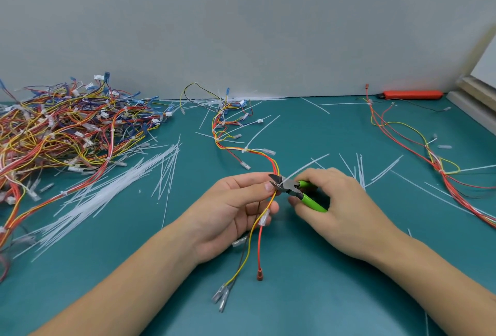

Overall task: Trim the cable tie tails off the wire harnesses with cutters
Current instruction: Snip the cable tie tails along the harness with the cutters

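A wire harness (269,164) is pinched between the thumb and fingers of the left hand (233,209) at the centre of a green table (308,268), its loose leads trailing toward 6 o'clock. Green-handled cutters (295,190) are gripped in the right hand (341,201), the blades set against the bundle where a white cable tie tail (306,168) juts toward 2 o'clock. Whether the blades have closed cannot be told. The cut is best made flush against the tie's head, with the blades kept clear of the red and yellow wires and of the left thumb just beside them. A heap of harnesses (61,131) is seen at 10 o'clock, with cut tails (107,193) scattered at 9 o'clock and further harnesses (429,153) laid at 2 o'clock.
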### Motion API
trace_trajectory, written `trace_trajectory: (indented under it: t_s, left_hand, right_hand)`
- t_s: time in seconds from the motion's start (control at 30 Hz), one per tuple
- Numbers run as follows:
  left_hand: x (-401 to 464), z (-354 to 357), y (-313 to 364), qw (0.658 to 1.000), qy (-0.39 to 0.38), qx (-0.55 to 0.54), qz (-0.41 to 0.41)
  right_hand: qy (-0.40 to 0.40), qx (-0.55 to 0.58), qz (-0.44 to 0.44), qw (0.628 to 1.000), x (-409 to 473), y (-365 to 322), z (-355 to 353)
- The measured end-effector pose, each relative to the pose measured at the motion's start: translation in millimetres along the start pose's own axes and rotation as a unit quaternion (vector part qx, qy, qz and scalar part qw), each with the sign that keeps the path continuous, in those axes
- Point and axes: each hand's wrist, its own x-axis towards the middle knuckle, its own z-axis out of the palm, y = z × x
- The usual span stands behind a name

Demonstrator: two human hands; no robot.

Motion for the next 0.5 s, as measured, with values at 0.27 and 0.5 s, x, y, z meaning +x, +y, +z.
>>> trace_trajectory:
  t_s: [0.27,0.5]
  left_hand:
    - [0.5,0.3,-0.4,1.000,-0.008,0.006,0.000]
    - [0.2,0.3,-0.4,1.000,-0.004,0.009,0.000]
  right_hand:
    - [0.002,-0.002,0.013,1.000,1.2,-0.1,3.6]
    - [0.002,-0.006,0.001,1.000,-1.0,-1.2,-0.6]
